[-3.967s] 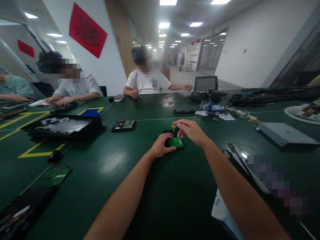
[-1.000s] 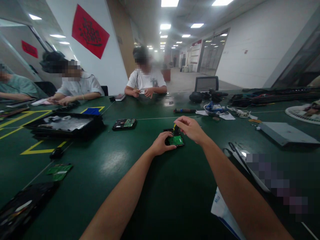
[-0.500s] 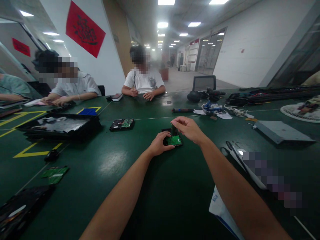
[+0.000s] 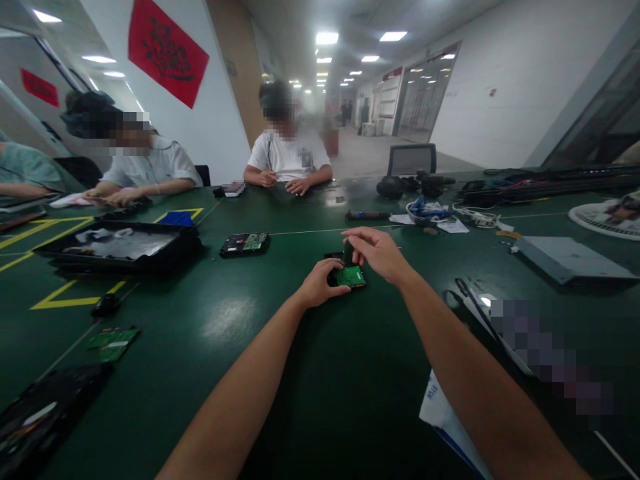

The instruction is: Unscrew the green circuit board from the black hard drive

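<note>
A hard drive (image 4: 352, 275) with a green circuit board facing up lies on the dark green table in front of me. My left hand (image 4: 323, 283) grips its left side, thumb along the near edge and fingers at the far side. Above the board, my right hand (image 4: 376, 252) pinches a short dark screwdriver (image 4: 348, 252) held upright. Its tip is too small to make out against the board. Farther left, a second hard drive (image 4: 245, 244) rests with its circuit board up.
A black tray (image 4: 120, 267) stands at left; loose green boards (image 4: 114, 341) and a larger black drive (image 4: 50, 407) lie nearer. A dark cylindrical tool (image 4: 369, 216) is beyond my hands. At right sits a grey metal box (image 4: 575, 259). A co-worker (image 4: 289, 160) sits opposite.
My right hand's fingers have shifted slightly around the screwdriver. The left hand keeps its hold on the hard drive. The whole view has tilted a little.
</note>
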The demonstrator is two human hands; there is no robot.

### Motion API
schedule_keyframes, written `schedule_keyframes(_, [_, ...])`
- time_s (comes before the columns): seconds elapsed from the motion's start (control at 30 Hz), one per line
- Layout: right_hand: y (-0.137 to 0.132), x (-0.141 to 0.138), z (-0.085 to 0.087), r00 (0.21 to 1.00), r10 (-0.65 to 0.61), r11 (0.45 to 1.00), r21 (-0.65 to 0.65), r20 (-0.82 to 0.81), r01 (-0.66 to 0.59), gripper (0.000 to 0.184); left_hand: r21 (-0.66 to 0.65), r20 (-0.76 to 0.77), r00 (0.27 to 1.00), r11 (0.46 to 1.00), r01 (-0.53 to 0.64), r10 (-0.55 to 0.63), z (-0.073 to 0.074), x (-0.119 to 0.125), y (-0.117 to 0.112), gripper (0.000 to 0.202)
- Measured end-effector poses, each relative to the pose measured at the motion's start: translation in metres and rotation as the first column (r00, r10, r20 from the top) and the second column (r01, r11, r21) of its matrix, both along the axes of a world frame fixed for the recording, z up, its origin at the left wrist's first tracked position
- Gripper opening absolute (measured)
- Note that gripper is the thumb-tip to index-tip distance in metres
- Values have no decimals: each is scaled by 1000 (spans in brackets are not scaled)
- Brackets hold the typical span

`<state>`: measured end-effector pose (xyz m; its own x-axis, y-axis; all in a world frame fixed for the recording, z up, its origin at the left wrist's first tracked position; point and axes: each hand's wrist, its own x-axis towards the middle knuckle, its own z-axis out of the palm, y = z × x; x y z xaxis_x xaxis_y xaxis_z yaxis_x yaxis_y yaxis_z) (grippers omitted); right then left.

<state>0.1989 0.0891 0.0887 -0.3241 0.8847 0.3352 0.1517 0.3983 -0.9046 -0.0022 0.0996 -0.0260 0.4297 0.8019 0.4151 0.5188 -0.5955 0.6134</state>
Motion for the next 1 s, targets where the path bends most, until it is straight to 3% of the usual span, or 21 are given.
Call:
schedule_keyframes(0.1, [2,3,-2,991,-106,991,95,79,99,20,1,-13,1000,1000,6,-6,-1,0,1,59])
schedule_keyframes(0.2, [3,4,-3,983,-166,985,64,83,161,24,6,-28,1000,1000,6,-6,-1,-1,1,60])
schedule_keyframes(0.47, [1,-4,-4,999,0,1000,-31,-38,-1,30,6,-18,1000,1000,15,-15,-2,0,2,58])
schedule_keyframes(0.57, [3,-5,-6,997,-61,995,87,36,58,28,-5,-15,1000,1000,3,-3,-1,0,1,59])
schedule_keyframes(0.73, [4,-9,-12,956,-282,926,281,75,251,25,-2,2,1000,1000,10,-10,-1,-1,1,60])
schedule_keyframes(0.87, [-2,-12,-12,966,-258,924,294,9,244,22,11,5,1000,1000,14,-14,-3,-1,2,60])
schedule_keyframes(1.0, [-7,-13,-8,952,-284,896,386,113,221,20,2,10,1000,1000,3,-3,-4,0,3,60])
